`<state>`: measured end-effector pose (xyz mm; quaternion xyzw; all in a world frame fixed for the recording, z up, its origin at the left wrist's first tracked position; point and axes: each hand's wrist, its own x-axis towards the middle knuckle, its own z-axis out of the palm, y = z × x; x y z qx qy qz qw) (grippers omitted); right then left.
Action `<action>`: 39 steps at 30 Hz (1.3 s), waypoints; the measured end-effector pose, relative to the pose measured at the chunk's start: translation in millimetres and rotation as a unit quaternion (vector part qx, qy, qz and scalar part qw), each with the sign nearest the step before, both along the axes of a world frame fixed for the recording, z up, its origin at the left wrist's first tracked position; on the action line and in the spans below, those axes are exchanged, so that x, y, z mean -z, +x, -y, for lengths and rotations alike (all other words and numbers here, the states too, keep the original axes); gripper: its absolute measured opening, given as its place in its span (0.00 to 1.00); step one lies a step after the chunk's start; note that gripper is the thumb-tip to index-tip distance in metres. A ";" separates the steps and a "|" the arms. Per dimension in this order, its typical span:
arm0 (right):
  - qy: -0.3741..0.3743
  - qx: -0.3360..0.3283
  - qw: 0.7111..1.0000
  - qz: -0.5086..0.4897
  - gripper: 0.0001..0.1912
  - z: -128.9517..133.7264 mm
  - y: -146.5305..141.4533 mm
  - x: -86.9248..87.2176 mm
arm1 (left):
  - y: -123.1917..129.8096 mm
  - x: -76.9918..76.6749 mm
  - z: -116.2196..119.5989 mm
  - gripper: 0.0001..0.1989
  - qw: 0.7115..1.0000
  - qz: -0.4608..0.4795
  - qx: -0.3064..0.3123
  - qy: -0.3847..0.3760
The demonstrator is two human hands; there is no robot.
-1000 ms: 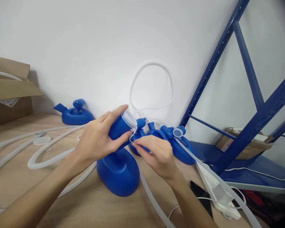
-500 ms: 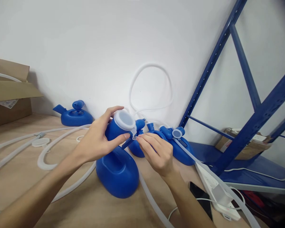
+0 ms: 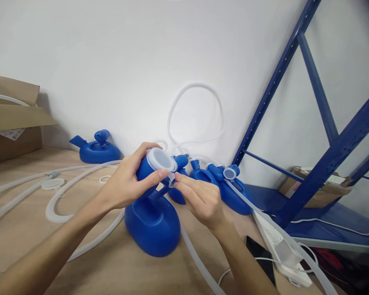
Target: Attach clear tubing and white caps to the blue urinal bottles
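A blue plastic urinal bottle (image 3: 153, 229) stands on the wooden table in front of me. Wrapped round its wide neck, my left hand (image 3: 127, 180) has its thumb at the rim's right side. A translucent white lid (image 3: 160, 159) covers the mouth. At the neck's right side, the thumb and fingers of my right hand (image 3: 201, 198) pinch the lid's small clear strap (image 3: 171, 179). My right fingers partly hide where the strap ends. Just behind, another blue bottle (image 3: 177, 196) is mostly covered by my hands.
More blue bottles (image 3: 238, 200) stand at the right, one (image 3: 100, 153) at the back left. White hoses (image 3: 197, 262) cross the table. A loose lid (image 3: 53, 184), carton (image 3: 15, 139), phone (image 3: 261, 258), power strip (image 3: 290, 272) and blue metal rack (image 3: 332, 155) surround the work area.
The lid and bottle neck have tilted slightly, with the lid a little lower and further left. My right fingers have moved slightly left on the strap, which now looks bent.
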<state>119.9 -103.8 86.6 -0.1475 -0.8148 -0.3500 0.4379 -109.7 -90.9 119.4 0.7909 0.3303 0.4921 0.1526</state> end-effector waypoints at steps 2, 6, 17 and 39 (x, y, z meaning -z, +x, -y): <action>-0.005 0.005 1.000 0.003 0.11 -0.4 -0.3 0.4 | -0.1 -1.3 -2.3 0.22 1.000 0.001 -0.001 -0.003; -0.004 0.010 1.000 0.006 0.11 0.3 -1.3 -0.1 | 0.3 -3.2 -1.5 0.21 1.000 0.018 0.012 -0.008; 0.018 0.044 0.999 -0.006 0.11 -3.1 4.4 4.0 | 5.3 4.1 -7.3 0.28 0.995 0.089 -0.031 -0.040; -0.272 -0.147 0.936 -0.170 0.16 2.9 -8.9 6.7 | 4.7 -5.6 13.8 0.29 0.997 0.066 -0.041 -0.008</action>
